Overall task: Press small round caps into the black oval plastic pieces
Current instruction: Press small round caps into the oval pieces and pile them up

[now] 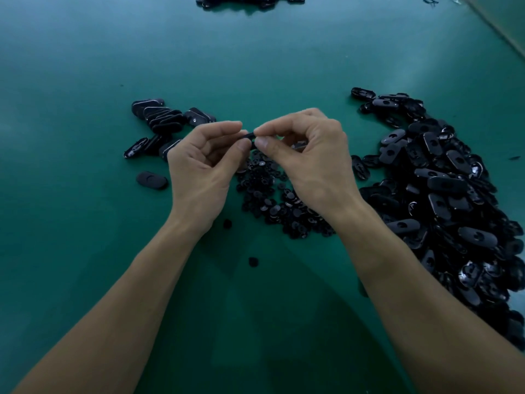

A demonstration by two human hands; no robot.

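Over the caps (267,194), an oval piece (249,135) is pinched by fingers of the left hand (199,166) and right hand (306,155); a small row (162,118) is judged finished, a large heap (443,200) not yet done.

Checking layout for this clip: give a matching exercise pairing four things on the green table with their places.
1 large heap of oval pieces
2 pile of round caps
3 lone oval piece
4 pinched black piece

a between left hand and right hand
b right side of table
c left of left hand
d under both hands

Pairs: 1-b, 2-d, 3-c, 4-a
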